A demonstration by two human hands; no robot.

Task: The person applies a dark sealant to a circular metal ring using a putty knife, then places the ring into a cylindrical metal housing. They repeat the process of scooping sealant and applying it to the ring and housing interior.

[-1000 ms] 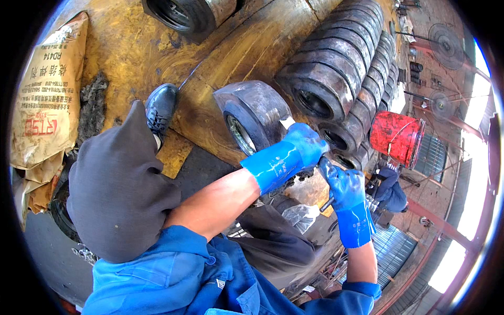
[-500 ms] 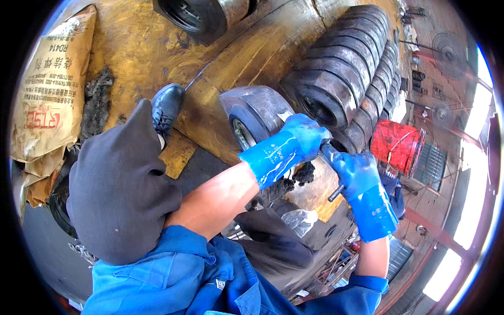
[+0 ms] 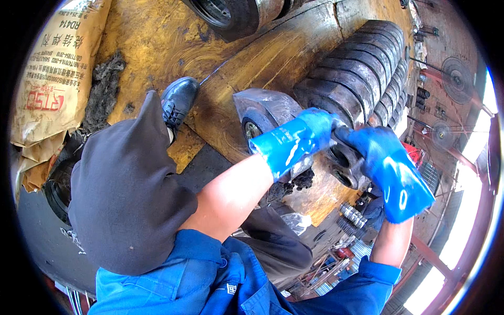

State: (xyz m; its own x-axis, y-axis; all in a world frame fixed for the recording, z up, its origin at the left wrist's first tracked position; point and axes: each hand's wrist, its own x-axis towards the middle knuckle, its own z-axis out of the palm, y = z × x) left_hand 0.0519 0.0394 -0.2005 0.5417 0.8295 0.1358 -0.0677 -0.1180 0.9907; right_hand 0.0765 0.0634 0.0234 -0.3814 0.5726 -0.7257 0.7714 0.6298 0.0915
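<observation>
Both my hands wear blue rubber gloves. My left hand reaches over a grey steel block with a round bore, its fingers curled on the near end of a dark steel ring. From the right, my right hand closes on the same ring, and the fingertips of the two hands almost meet. The ring stands at the near end of a long row of dark steel rings lying on a rusty yellow steel surface. The gloves hide what lies between the palms.
My black shoe and dark-trousered knee rest on the yellow surface. A printed paper sack lies at the left beside dark fluff. A large steel cylinder stands at the top. Threaded metal parts lie below my hands.
My right hand has risen and moved left until it meets the left hand on the ring. My left hand stayed on the ring. The view has drawn closer.
</observation>
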